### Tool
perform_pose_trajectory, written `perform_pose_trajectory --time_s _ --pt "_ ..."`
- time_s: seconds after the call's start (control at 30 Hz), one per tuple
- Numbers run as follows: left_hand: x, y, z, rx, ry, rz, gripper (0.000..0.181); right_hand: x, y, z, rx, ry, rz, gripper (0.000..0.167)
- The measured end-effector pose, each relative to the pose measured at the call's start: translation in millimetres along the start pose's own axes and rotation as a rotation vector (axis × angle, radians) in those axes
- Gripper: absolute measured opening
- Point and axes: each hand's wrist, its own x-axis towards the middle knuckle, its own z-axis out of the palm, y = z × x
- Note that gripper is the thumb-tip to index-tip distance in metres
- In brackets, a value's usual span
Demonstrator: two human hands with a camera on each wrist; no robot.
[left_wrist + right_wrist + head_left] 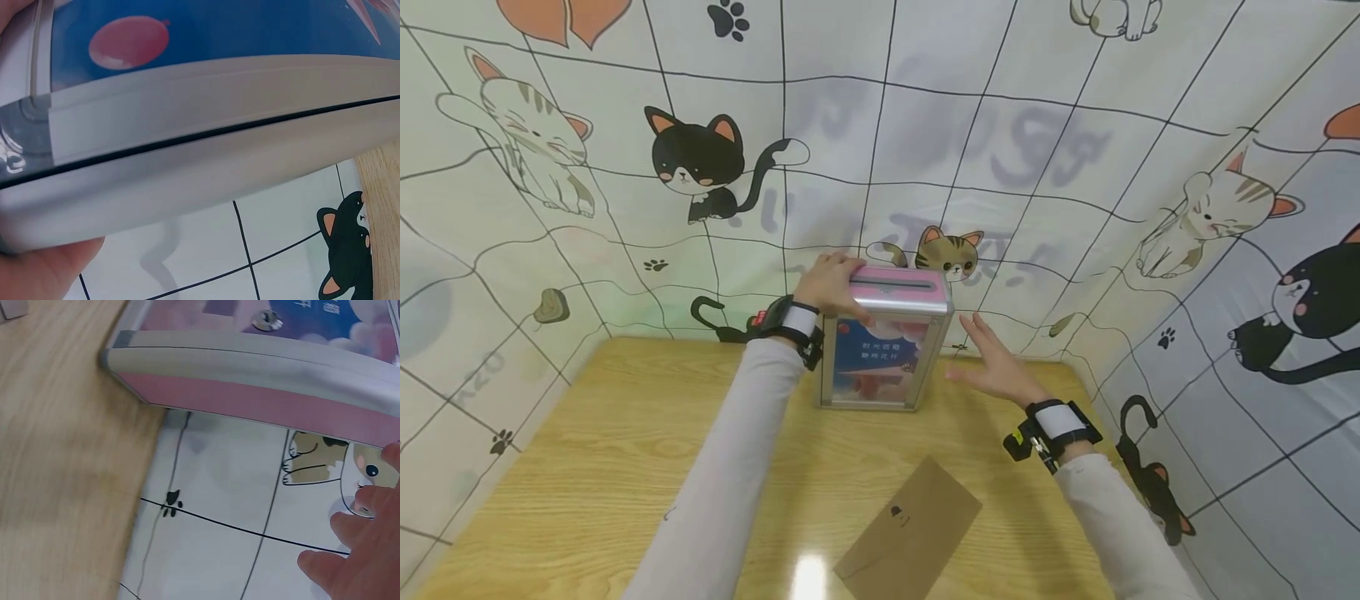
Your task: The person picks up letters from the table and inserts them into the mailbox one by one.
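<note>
A slotted ballot box [891,301] stands upright on the table near the back. It has a silver frame, a pink top with a long slot and a blue picture panel on its front. My left hand [827,285] grips its upper left corner, with the thumb on the front face; the left wrist view shows the box's edge [187,162] between thumb and fingers. To the right of the box, my right hand [996,362] is held with its fingers spread and nothing in them. A small lock [267,320] shows on the front panel in the right wrist view.
A brown paper envelope [917,529] with a small printed mark lies slanted on the wooden table [647,425], in front of the box. Cat-patterned cloth [842,125] hangs behind the table and along both sides.
</note>
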Motion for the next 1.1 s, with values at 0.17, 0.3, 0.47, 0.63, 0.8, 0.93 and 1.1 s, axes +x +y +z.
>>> perform_pose_trajectory --time_s 0.17,0.3,0.47,0.63,0.8,0.93,1.1 --pt "-0.8 -0.9 1.5 0.000 -0.004 -0.004 0.107 -9.7 6.9 14.0 -0.017 0.013 -0.020 0.095" --pt "-1.2 -1.4 2.4 -0.001 -0.006 -0.007 0.108 -14.5 9.1 21.0 -0.037 0.012 -0.031 0.094" --pt "-1.8 -1.2 2.7 0.002 -0.009 -0.012 0.108 -19.4 8.6 27.2 -0.033 -0.001 -0.035 0.095" --pt "-2.5 0.8 2.0 0.000 -0.008 -0.014 0.107 -23.3 5.7 32.8 -0.032 -0.003 -0.053 0.095" --pt "-2.5 2.0 1.1 0.005 -0.003 -0.013 0.106 -26.9 3.3 37.9 -0.033 0.007 -0.060 0.094" --pt "-2.6 2.5 0.0 0.000 -0.003 -0.012 0.106 -28.7 2.9 41.9 -0.042 -0.002 -0.084 0.097" --pt "-3.8 2.5 -0.7 -0.004 -0.002 -0.015 0.106 -31.0 4.1 46.3 -0.056 -0.004 -0.102 0.097"
